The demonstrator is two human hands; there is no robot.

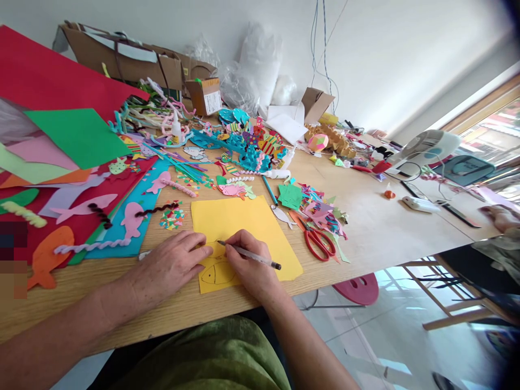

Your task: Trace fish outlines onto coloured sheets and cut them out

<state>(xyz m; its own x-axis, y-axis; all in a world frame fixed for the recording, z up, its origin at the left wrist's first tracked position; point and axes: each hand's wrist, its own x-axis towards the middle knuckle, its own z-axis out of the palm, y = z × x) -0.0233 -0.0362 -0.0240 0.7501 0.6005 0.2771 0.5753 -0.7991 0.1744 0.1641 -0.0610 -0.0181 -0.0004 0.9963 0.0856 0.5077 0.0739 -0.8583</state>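
One drawn fish [218, 274] at near left corner of yellow paper [252, 216], which lies flat on counter [374, 211] before me. My left fingers [200, 252], slightly spread, rest at paper's left edge. My right fingers [244, 238] pinch pen [260, 258], tip at more lines just beyond drawn fish. Off left, orange fish [51, 254]; right, just beside paper, red scissors [312, 232]. Then pink fish [132, 219] left, white fish [281, 215] and green scraps [290, 196] right. Farther, glue bottle [176, 131]; fan [430, 145] well right. Far back, box [205, 97] and plastic bags [260, 65] near wall.
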